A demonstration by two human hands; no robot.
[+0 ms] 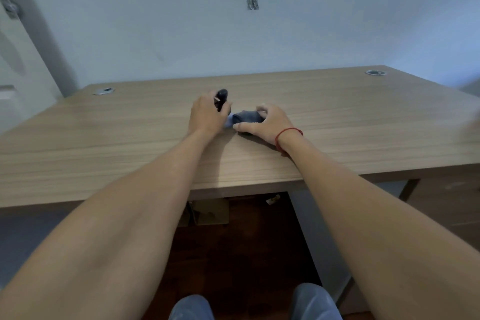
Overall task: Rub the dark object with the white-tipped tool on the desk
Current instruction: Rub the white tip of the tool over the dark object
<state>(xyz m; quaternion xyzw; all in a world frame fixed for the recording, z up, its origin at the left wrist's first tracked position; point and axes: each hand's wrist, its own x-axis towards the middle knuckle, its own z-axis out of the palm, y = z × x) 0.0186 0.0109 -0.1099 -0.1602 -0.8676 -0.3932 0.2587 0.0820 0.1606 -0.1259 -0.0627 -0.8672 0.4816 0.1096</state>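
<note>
On the wooden surface (104,143), the left grip (207,117) clenched a black tool (222,96), whose pale tip lay against the left end of the dark object (246,117). That object rested mid-surface, the right grip (267,125) curled over it, thumb and fingers holding it. A red cord (288,135) circled that wrist.

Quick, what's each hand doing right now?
Left hand: closed, holding the white-tipped tool.
Right hand: closed, holding the dark object on the desk.
</note>
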